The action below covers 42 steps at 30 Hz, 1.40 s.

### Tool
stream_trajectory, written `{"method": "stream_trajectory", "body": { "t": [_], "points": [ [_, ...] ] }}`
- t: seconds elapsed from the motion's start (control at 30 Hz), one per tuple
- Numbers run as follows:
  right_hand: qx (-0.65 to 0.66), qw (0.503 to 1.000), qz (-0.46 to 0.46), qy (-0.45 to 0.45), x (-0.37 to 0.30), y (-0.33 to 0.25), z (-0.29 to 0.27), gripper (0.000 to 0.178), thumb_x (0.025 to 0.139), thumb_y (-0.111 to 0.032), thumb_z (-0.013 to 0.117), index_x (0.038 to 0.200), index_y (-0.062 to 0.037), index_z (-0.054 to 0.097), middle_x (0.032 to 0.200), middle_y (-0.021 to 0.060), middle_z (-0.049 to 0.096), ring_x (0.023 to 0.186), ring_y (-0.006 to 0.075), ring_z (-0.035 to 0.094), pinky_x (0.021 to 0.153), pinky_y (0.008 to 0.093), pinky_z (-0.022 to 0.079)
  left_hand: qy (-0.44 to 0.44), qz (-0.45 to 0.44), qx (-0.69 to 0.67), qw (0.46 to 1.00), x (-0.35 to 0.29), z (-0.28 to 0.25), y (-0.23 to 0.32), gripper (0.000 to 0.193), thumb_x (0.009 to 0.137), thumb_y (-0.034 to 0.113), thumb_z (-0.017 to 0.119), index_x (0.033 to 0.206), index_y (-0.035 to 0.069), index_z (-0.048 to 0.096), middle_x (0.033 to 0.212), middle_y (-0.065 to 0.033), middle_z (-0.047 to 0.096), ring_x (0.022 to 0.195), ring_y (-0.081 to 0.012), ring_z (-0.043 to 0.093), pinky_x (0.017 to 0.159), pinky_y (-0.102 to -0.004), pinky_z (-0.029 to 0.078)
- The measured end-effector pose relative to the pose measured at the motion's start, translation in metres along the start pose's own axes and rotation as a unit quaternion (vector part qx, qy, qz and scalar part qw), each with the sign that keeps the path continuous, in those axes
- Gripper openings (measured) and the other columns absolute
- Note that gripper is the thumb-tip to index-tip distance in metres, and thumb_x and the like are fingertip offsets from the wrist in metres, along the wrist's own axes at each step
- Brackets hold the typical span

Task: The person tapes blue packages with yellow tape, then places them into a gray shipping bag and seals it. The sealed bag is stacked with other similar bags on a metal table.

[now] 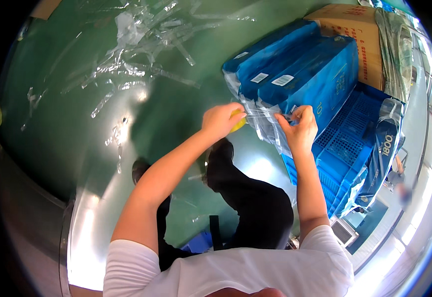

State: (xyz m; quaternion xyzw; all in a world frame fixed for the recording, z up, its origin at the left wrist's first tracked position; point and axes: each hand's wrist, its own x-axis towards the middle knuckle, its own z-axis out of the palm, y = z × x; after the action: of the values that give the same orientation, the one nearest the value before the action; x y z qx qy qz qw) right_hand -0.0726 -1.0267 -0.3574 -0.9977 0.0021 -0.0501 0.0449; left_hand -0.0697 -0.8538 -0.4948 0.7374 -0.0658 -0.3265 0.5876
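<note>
My left hand (220,120) is closed round a yellow roll of tape (238,122). From the roll a short strip of clear tape (259,116) stretches across to my right hand (301,129), whose thumb and fingers pinch its end. Both hands are at the near end of several blue packages (319,69) standing side by side. Clear plastic film (269,131) is bunched and creased over that end, just behind the strip. Whether the tape touches the film I cannot tell.
Beneath and right of the packages is a blue plastic crate (347,141), with a darker blue package (383,148) at its right side. A cardboard box (349,22) stands behind. Crumpled clear tape scraps (136,42) litter the green floor. Another person (399,175) is far right.
</note>
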Motion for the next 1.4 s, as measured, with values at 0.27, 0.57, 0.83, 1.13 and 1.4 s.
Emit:
{"method": "stream_trajectory", "body": {
  "t": [0.27,0.57,0.83,1.13,1.4],
  "points": [
    [-0.007,0.998,-0.011,0.057,0.009,0.025,0.018,0.031,0.063,-0.006,0.072,0.07,-0.0056,0.041,0.059,0.0073,0.04,0.058,0.0277,0.046,0.053,0.0384,0.039,-0.078,0.068,-0.119,0.988,0.042,0.021,-0.009,0.018,0.083,0.018,0.06,0.096,0.005,0.061,0.09,-0.0055,0.064,0.079,-0.0153,0.059,0.073,-0.0296,0.046],
    [0.092,0.982,-0.128,-0.098,-0.042,0.018,-0.009,0.03,0.059,-0.01,0.079,0.073,-0.0073,0.052,0.072,0.0078,0.054,0.068,0.0254,0.054,0.059,0.0357,0.042,-0.097,0.098,0.096,0.986,0.027,0.004,0.004,0.017,0.079,0.03,0.061,0.085,0.014,0.063,0.084,-0.0093,0.064,0.079,-0.0303,0.06,0.068,-0.0394,0.046],
    [-0.223,0.951,-0.181,0.118,-0.002,0.026,0.035,0.026,0.064,-0.017,0.07,0.082,-0.0102,0.053,0.078,0.0049,0.052,0.08,0.024,0.049,0.076,0.0398,0.034,-0.07,0.073,0.064,0.993,0.033,0.001,0.004,0.02,0.081,0.03,0.06,0.093,0.013,0.059,0.085,-0.01,0.063,0.082,-0.029,0.06,0.069,-0.0379,0.046],
    [-0.183,0.955,-0.146,0.181,0.002,0.032,0.043,0.049,0.062,-0.009,0.071,0.108,-0.0178,0.057,0.108,0.0097,0.048,0.096,0.0256,0.047,0.083,0.0438,0.038,-0.073,0.048,0.065,0.994,0.036,0.002,0.022,0.021,0.081,0.03,0.06,0.094,0.013,0.059,0.088,-0.0104,0.064,0.083,-0.0296,0.06,0.071,-0.0394,0.046],
    [-0.119,0.99,-0.014,0.068,0.017,0.037,0.035,0.064,0.061,-0.019,0.078,0.118,-0.0091,0.053,0.133,0.0167,0.043,0.122,0.0363,0.041,0.097,0.0452,0.038,-0.046,0.044,0.031,0.997,0.04,0.006,0.009,0.02,0.081,0.031,0.06,0.092,0.013,0.059,0.087,-0.01,0.063,0.083,-0.0291,0.06,0.07,-0.0387,0.046]
  ]
}}
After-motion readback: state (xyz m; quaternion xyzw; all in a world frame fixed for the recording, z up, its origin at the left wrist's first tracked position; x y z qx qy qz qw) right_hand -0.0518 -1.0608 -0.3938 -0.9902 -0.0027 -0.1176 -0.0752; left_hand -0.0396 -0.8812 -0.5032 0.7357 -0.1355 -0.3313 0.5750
